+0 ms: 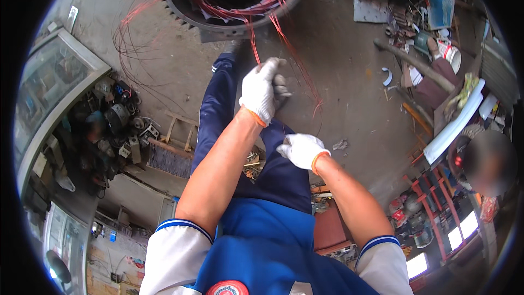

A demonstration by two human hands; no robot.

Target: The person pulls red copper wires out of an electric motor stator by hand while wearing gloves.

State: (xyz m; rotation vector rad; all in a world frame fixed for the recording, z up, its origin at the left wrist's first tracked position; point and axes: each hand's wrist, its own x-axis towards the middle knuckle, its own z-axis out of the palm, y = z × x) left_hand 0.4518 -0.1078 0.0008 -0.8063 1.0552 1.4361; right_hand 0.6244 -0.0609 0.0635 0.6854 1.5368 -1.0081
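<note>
The person stands over a big toothed stator ring (240, 0) lying on the concrete floor (349, 87), its bore stuffed with reddish copper wire (254, 41). The left hand (262, 92), in a white glove, is clenched around a bundle of those strands, which run taut from the fist up to the ring's near edge; more loose wire loops out over the floor to the left. The right hand (302, 150), gloved too, hangs lower and nearer the body, fingers loosely curled and apparently holding nothing, though I can't tell for sure. To me this looks like the pulling stage of stripping the old winding out of the ring. The next move seems to call for a steady haul, with the free hand taking a fresh grip higher up the strands.
</note>
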